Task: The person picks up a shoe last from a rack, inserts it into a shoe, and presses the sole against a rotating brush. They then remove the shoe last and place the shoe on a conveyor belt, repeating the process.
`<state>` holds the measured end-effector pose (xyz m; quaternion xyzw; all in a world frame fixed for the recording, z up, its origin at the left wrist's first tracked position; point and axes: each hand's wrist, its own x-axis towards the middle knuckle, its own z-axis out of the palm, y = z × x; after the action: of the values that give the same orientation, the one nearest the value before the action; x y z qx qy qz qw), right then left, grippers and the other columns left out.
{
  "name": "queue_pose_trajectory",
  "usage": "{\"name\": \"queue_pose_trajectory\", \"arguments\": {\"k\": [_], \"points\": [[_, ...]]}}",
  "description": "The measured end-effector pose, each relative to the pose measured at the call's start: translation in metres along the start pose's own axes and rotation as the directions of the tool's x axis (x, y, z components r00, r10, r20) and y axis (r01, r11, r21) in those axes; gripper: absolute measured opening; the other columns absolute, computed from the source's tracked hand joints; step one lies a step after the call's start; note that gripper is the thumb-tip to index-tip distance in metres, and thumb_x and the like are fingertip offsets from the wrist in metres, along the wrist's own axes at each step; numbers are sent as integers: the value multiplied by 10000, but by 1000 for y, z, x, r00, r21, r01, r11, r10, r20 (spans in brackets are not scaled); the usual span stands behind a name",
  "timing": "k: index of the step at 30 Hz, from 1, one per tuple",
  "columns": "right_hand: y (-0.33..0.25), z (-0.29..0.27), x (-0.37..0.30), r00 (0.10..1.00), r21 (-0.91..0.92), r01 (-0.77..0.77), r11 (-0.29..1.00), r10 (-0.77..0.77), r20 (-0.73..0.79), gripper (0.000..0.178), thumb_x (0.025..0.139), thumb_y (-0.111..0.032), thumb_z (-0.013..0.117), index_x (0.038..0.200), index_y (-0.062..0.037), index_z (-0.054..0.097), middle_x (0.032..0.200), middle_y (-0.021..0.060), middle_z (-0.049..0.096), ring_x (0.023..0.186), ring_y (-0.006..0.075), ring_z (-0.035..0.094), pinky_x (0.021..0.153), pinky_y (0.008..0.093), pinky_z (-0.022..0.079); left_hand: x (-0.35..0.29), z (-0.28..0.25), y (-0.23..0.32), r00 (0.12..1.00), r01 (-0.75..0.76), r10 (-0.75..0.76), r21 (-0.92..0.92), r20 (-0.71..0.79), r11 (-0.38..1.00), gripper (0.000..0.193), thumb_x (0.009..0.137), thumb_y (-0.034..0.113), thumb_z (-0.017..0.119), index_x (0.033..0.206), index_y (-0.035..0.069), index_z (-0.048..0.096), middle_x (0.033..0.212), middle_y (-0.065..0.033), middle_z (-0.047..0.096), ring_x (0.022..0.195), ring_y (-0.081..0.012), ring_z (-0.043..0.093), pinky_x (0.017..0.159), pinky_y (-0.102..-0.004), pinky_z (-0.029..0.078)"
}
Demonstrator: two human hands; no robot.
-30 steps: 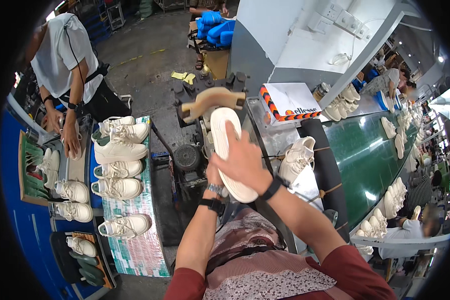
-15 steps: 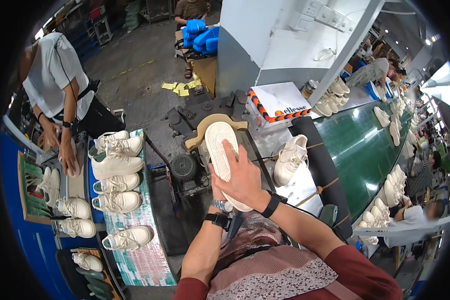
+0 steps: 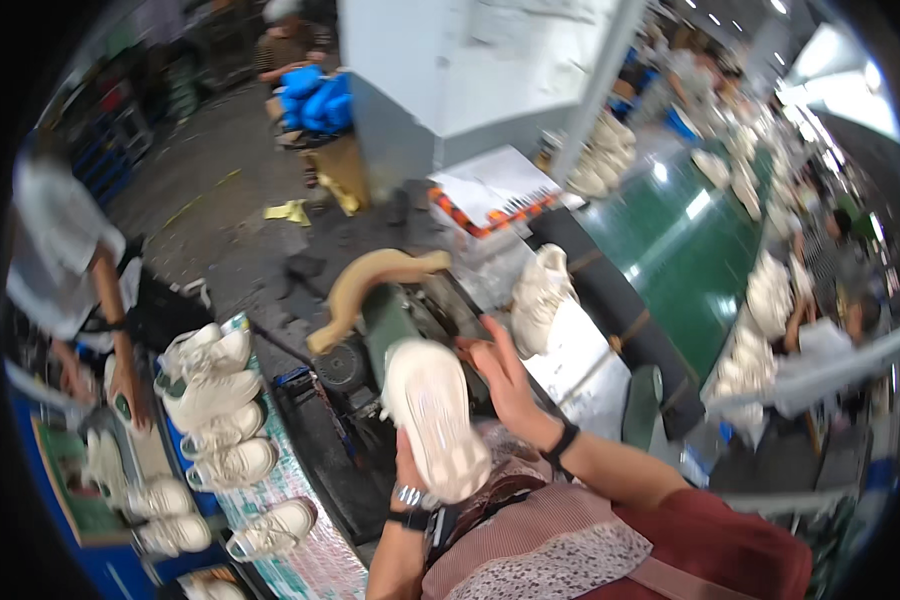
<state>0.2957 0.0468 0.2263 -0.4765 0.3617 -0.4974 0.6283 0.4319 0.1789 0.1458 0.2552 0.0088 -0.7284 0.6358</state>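
Observation:
A cream sneaker [image 3: 434, 420] is held sole up in front of my body, a little blurred by motion. My left hand [image 3: 407, 462] grips it from the left and beneath; most of those fingers are hidden behind the shoe. Just right of the sole, my right hand [image 3: 510, 388] is off the shoe, its fingers stretched out and empty. Beyond the shoe's far end stands a machine with a green pad [image 3: 386, 318] and a curved tan bar [image 3: 370, 285]. Another cream sneaker [image 3: 542, 298] rests on the surface to the right of the machine.
At left, a patterned bench [image 3: 305, 535] carries several cream sneakers [image 3: 232, 465], and a co-worker [image 3: 65, 235] handles a shoe there. A shoe box [image 3: 495, 190] sits beyond the machine. To the right runs a green conveyor belt [image 3: 660, 235] with shoes; a pillar [image 3: 400, 110] rises ahead.
My right hand has come off the sole and moved right. The sneaker has tilted and come nearer my body, away from the curved bar. The whole view has shifted.

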Motion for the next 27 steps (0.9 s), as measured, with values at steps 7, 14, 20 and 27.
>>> {"name": "queue_pose_trajectory", "arguments": {"k": [7,14,20,27], "points": [[56,79,73,658,476,-753,454,505,559,546,922,-525,628,1257,-94,599,1142,120,665,991,242,639,827,416,540,-102,-80,18,985,115,-9,613,-173,781,799,732,45,668,1465,-41,362,1377,-210,541,1243,-346,567,1077,-452,450],[-34,-70,7,984,17,61,998,-63,168,1031,773,-366,813,1552,-33,225,1468,214,410,1351,302,423,1122,397,345,-48,-38,-8,940,72,154,620,-303,781,687,804,160,661,1429,-17,437,1366,-174,557,1230,-333,571,1039,-476,479],[-69,-296,-83,671,-690,-247,681,-394,-629,1026,681,-220,854,1505,-22,274,1365,262,520,1246,402,550,1054,426,441,145,99,-72,993,95,-3,797,-116,597,600,879,74,718,1404,-50,455,1352,-133,577,1186,-247,595,1005,-379,501],[31,-416,-171,599,-692,-545,473,-359,-716,923,785,-185,780,1525,-37,249,1286,245,568,1151,420,579,967,462,475,352,146,-155,980,-95,140,948,143,-303,699,632,369,929,1152,-27,681,1137,-154,712,1018,-241,678,910,-376,517]]}}
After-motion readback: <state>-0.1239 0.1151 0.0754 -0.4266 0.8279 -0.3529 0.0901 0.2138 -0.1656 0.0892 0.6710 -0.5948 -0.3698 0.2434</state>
